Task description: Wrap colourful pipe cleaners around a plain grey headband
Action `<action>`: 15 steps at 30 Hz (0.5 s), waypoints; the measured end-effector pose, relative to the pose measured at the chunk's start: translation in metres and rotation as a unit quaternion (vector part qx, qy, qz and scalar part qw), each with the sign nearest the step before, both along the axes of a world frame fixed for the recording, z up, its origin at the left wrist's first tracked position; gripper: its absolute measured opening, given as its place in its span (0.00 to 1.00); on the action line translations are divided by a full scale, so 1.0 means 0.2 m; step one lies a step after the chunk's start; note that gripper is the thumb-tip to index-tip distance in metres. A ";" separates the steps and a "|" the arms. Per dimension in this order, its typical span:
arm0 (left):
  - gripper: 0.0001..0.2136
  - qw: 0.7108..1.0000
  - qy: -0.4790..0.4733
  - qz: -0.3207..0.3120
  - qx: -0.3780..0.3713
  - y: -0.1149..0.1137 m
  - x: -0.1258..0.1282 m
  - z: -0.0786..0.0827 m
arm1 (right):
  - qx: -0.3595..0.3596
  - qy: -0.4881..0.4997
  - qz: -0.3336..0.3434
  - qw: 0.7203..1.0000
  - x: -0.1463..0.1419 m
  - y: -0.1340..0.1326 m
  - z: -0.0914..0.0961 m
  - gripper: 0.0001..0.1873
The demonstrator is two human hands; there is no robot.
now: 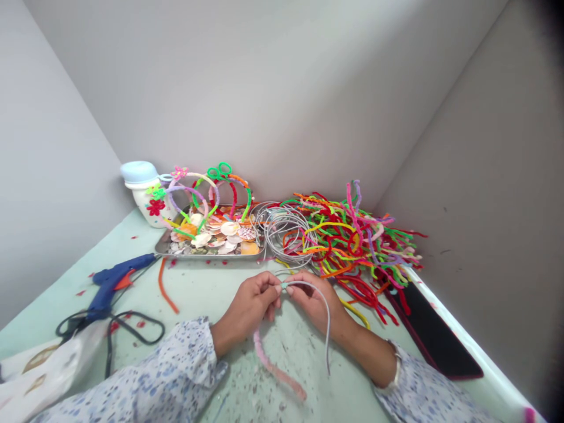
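Note:
A thin grey headband (pixel 326 317) arches between my hands over the near middle of the table. One part of it is wrapped in fuzzy pink pipe cleaner (pixel 268 361) and hangs below my left hand. My left hand (pixel 252 299) is closed, its thumb and fingers pinching the band near its top. Opposite it, my right hand (pixel 318 302) pinches the band too, fingertips almost touching the left ones. A small pale green wrap (pixel 284 285) shows between the fingertips. The bare grey end curves down in front of my right hand.
Behind my hands, a metal tray (pixel 211 257) holds shells and finished pipe-cleaner headbands (pixel 209 200). Coiled grey bands (pixel 291 235) and a heap of pipe cleaners (pixel 352 241) lie right of it. A blue glue gun (pixel 106 288), its cord and a lidded jar (pixel 147 197) stand left.

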State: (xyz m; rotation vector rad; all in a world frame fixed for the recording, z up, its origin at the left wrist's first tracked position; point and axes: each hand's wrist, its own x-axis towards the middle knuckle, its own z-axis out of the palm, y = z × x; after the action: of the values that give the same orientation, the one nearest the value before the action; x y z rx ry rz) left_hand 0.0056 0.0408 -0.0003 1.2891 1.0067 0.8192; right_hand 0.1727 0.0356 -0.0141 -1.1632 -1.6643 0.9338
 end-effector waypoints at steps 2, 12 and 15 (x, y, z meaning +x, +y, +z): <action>0.06 1.000 -0.002 -0.003 -0.001 0.00 0.00 0.00 | 0.001 -0.006 -0.001 1.000 0.00 0.00 0.00 0.06; 0.07 1.000 -0.006 -0.012 -0.010 0.00 0.00 0.01 | 0.035 -0.034 -0.004 0.999 0.01 -0.01 0.01 0.05; 0.07 1.000 -0.003 -0.012 -0.012 0.00 0.00 0.02 | 0.046 -0.038 -0.004 0.998 0.02 -0.01 0.02 0.05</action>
State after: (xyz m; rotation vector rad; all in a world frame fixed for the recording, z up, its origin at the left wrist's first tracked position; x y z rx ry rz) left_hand 0.0061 0.0407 0.0038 1.2749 0.9909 0.7901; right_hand 0.1762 0.0327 -0.0101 -1.1543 -1.7440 0.8077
